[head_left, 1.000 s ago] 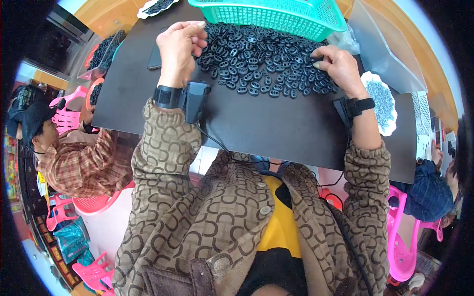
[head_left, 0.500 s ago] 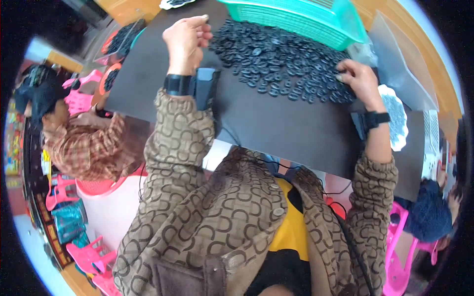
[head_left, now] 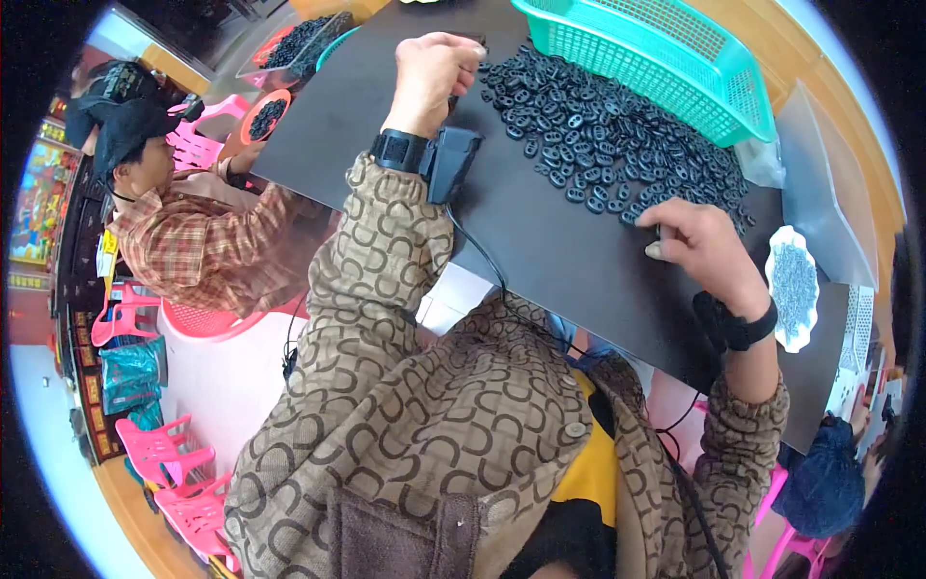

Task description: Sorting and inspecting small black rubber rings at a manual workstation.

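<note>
Dark table (head_left: 579, 265) bears green basket (head_left: 627, 69); black two-holed pieces (head_left: 588, 130) spread along basket's near side; left hand (head_left: 434, 77), left of basket, fingers curled, contents indeterminable; right hand (head_left: 702, 246), on basket's near side, thumb and forefinger slightly parted, hold indeterminable.

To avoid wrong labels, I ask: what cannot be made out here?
Head view:
Inside the left hand: hidden by curled fingers.
Whether the right hand holds anything: its back hides the palm.
Green plastic basket, far rim: partly cut off by the top edge.
Grey pieces in the white scalloped dish: too small to tell shapes.
</note>
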`<act>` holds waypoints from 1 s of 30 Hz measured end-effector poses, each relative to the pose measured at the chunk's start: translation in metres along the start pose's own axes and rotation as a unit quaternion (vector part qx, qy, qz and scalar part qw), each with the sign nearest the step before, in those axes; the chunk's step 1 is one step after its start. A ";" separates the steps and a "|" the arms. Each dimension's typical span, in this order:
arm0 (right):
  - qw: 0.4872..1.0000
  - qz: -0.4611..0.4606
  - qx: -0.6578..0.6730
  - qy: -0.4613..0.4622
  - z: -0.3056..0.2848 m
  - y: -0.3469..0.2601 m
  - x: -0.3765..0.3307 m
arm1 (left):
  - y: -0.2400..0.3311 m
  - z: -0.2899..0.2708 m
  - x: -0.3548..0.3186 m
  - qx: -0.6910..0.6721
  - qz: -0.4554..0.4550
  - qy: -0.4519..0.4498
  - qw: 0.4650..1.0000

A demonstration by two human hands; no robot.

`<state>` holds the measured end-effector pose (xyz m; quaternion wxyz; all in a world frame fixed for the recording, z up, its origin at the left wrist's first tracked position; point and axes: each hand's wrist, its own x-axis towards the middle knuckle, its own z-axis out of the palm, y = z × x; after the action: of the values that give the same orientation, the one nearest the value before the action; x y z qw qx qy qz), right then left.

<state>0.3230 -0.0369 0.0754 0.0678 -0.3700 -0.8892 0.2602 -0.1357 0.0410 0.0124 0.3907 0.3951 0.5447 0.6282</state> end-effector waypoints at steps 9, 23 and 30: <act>0.991 -0.058 -0.004 0.121 0.005 -0.027 0.030 | -0.028 0.018 -0.028 0.369 0.182 -0.192 0.891; 0.976 0.064 0.117 0.175 0.001 0.002 -0.038 | -0.034 0.037 -0.029 0.045 -0.041 -0.170 0.984; 0.909 0.141 0.296 0.256 -0.013 0.045 -0.086 | 0.008 0.120 -0.095 -0.229 -0.233 -0.357 0.875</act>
<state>0.4169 -0.0640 0.0695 0.3618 -0.5085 -0.6622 0.4147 0.0106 -0.0019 0.0251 0.7733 0.3537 0.2848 0.4425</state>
